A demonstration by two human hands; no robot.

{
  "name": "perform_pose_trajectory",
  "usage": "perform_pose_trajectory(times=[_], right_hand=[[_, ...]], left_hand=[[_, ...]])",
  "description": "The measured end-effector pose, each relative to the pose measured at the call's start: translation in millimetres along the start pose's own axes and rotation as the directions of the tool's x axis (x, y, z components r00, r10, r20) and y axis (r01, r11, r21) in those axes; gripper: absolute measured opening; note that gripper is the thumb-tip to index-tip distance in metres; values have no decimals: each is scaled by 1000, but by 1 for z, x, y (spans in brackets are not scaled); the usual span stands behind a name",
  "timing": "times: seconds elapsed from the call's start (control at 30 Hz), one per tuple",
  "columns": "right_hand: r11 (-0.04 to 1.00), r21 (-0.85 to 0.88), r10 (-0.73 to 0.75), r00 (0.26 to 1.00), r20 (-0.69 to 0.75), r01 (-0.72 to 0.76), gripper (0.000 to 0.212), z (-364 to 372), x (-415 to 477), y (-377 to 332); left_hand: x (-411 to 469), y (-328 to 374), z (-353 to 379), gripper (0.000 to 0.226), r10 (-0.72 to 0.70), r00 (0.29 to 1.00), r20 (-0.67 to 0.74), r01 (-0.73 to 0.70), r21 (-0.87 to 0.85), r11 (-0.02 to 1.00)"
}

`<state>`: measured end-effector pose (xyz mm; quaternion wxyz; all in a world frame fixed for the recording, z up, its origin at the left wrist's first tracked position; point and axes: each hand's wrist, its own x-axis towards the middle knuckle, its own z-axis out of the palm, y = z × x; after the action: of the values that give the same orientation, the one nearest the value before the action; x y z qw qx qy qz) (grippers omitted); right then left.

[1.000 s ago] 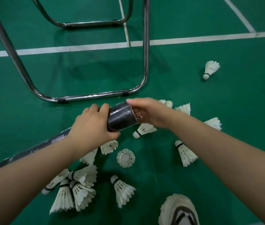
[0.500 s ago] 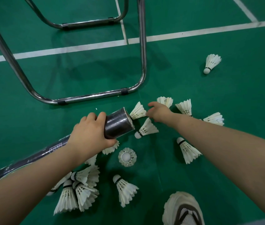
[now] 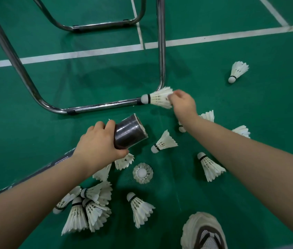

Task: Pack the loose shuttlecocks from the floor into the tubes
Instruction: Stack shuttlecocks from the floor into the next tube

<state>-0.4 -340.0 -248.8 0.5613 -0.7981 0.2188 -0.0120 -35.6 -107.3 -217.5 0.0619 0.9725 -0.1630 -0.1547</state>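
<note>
My left hand (image 3: 97, 142) grips a long black tube (image 3: 130, 132) near its open end, which points up and to the right. My right hand (image 3: 183, 102) pinches the feathers of a white shuttlecock (image 3: 157, 98) and holds it in the air, cork pointing left, above and to the right of the tube mouth. Several loose shuttlecocks lie on the green floor: one (image 3: 163, 142) just right of the tube, one (image 3: 210, 167) under my right forearm, one on end (image 3: 143, 173), a cluster (image 3: 86, 207) at lower left, and a lone one (image 3: 238, 71) far right.
Chrome chair legs (image 3: 97, 106) curve across the floor just beyond the tube, with a second frame (image 3: 104, 26) farther back. White court lines (image 3: 214, 37) cross the green floor. A white shoe (image 3: 203, 230) stands at the bottom right.
My right hand picked a shuttlecock from the floor beside the tube mouth and lifted it up and away. The left hand kept holding the tube almost still.
</note>
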Motion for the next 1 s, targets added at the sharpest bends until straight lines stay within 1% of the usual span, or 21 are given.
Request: perform_pose_trajectory(times=[0.03, 0.1, 0.27, 0.37, 0.47, 0.57, 0.63, 0.7, 0.77, 0.8, 0.83, 0.93, 1.0], right_hand=[[997, 59, -55, 998, -21, 56, 18, -3, -4, -7], [988, 82, -127, 992, -21, 128, 25, -5, -19, -16], [991, 20, -136, 977, 161, 135, 32, 2, -53, -17], [993, 47, -114, 939, 324, 104, 30, 1, -56, -20], [994, 108, -25, 881, 472, -30, 25, 0, -51, -21], [983, 101, 65, 800, 596, -156, 23, -5, -48, -21], [974, 78, 102, 724, 682, -211, 23, -11, -48, -23], [978, 38, 100, 624, 775, -205, 25, -17, -48, -25], [981, -14, 113, 508, 854, -194, 36, -19, -50, -25], [979, -48, 136, 456, 880, -200, 40, -17, -51, -25], [975, -84, 165, 421, 892, -205, 39, -15, -52, -24], [966, -162, 227, 361, 905, -201, 38, -10, -55, -23], [962, -177, 242, 347, 906, -207, 42, -8, -57, -18]], left_hand=[[0, -1, 0, 68, -5, 1000, 1, 5, -5, 1000], [0, -1, 1, 67, -11, 1000, 1, 11, -20, 1000], [2, 5, 1, 67, -3, 1000, -8, 3, -34, 999], [2, 9, 0, 66, 5, 1000, -24, -6, -41, 999], [2, 9, -2, 66, 1, 999, -33, -2, -42, 999], [2, 10, -3, 65, 3, 1000, -29, -5, -49, 999], [2, 11, -2, 65, 13, 1000, -26, -14, -45, 999], [2, 13, -2, 67, 25, 1000, -17, -26, -29, 999], [2, 18, -1, 69, 54, 999, -5, -54, -4, 999], [3, 21, 0, 69, 68, 998, 2, -68, 7, 998], [2, 24, 0, 69, 78, 997, 12, -78, 13, 997], [0, 32, 4, 68, 100, 994, 39, -102, 33, 994], [-2, 32, 7, 70, 107, 993, 56, -110, 51, 993]])
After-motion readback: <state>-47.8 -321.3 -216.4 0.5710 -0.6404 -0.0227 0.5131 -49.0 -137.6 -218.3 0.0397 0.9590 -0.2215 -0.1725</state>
